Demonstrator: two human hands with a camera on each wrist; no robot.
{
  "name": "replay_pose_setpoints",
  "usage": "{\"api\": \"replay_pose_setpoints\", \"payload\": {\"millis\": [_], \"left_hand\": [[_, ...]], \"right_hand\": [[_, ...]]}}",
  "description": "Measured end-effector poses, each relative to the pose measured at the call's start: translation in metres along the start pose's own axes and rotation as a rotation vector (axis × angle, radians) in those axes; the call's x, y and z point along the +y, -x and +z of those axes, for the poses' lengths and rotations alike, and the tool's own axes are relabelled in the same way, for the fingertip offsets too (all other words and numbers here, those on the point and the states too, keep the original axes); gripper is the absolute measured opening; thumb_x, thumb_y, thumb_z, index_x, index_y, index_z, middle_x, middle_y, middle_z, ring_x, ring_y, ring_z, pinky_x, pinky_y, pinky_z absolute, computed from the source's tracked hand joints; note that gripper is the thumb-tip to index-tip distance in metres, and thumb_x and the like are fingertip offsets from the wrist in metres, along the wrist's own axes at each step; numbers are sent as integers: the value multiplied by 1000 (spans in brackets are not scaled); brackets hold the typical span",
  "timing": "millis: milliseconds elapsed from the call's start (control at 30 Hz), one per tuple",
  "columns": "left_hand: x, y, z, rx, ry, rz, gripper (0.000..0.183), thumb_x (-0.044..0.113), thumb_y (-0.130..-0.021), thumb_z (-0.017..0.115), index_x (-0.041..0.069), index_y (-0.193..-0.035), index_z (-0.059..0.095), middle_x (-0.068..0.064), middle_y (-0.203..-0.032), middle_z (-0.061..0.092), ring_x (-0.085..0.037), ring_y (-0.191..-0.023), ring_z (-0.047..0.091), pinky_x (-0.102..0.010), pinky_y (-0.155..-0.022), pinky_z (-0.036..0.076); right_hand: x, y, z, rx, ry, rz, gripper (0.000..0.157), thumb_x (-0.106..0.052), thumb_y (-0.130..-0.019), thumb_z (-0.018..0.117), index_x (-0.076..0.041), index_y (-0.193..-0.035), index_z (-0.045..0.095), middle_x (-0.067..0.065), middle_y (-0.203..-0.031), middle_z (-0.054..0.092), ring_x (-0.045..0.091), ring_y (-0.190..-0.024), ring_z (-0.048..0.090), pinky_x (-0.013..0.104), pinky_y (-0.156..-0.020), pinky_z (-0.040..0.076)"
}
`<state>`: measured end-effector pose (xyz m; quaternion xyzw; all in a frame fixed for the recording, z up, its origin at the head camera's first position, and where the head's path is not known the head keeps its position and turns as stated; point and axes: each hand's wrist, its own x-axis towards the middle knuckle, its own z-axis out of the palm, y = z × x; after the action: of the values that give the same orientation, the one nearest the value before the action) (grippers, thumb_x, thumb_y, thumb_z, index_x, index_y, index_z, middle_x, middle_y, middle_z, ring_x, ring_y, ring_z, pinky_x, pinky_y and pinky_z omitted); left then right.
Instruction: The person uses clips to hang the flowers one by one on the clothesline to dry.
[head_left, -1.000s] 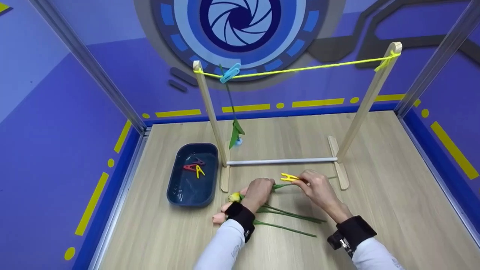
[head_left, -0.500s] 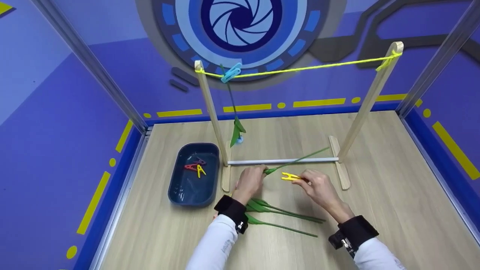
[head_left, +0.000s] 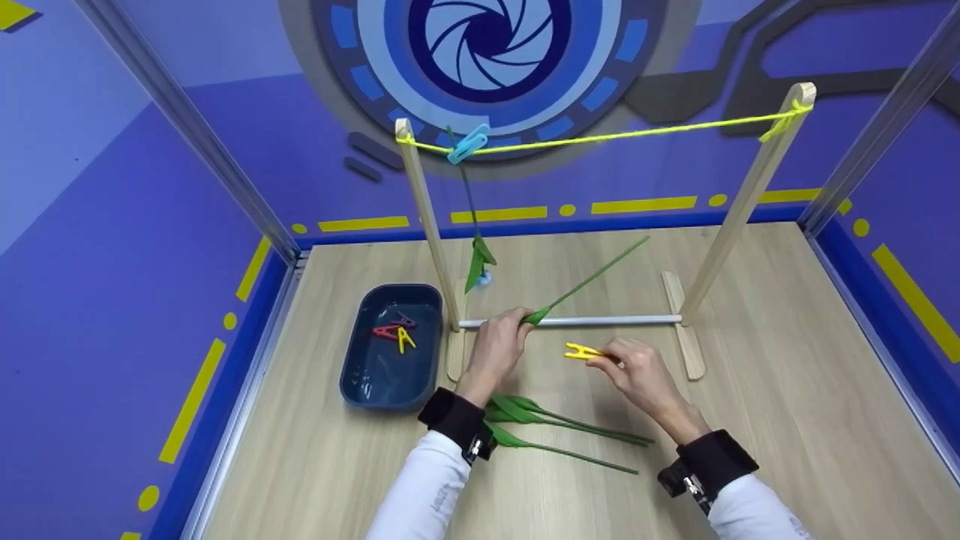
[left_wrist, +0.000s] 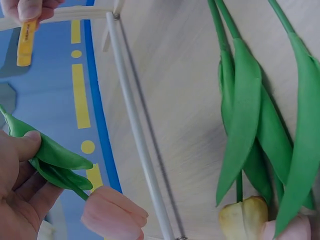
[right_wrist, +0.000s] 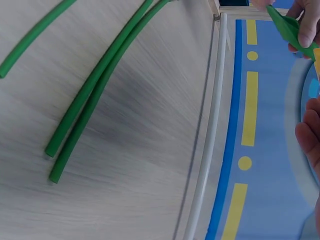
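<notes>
My left hand (head_left: 496, 346) holds an artificial pink tulip (left_wrist: 112, 215) by its green leaves, its stem (head_left: 592, 279) slanting up to the right above the white rod. Between thumb and fingers of my right hand (head_left: 639, 375) is a yellow clothespin (head_left: 581, 351), raised off the table, its jaw end pointing left and apart from the stem. More tulips lie on the table below, their leaves (head_left: 517, 411) partly under my left forearm. The left wrist view shows a yellow bloom (left_wrist: 242, 217) and a pink bloom (left_wrist: 295, 229) among them.
A yellow cord (head_left: 622, 135) spans two wooden posts (head_left: 750, 180), joined low by a white rod (head_left: 615, 321). On the cord, a blue clothespin (head_left: 469, 144) holds an upside-down blue flower (head_left: 484, 278). A dark tray (head_left: 390, 379) at left contains red, purple and yellow clothespins.
My left hand has lifted the pink tulip from the pile, moving it away from me while its stem swung upward. The right hand with the clothespin has stayed nearly still.
</notes>
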<state>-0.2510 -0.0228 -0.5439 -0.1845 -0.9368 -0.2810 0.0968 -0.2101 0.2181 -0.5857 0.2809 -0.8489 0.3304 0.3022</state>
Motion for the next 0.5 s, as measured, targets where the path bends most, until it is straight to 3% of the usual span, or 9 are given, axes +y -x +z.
{"api": "replay_pose_setpoints", "payload": {"millis": [500], "left_hand": [[3,3,-27,186,128,12,21,17,-101,57,6,-114,68,-8,-100,74,-20,-87,71,-34,-74,57]], "right_hand": [[1,-4,1,4,12,4,19,-9,-70,86,-7,-76,69,-2,-68,63,6,-61,55,16,-56,42]]}}
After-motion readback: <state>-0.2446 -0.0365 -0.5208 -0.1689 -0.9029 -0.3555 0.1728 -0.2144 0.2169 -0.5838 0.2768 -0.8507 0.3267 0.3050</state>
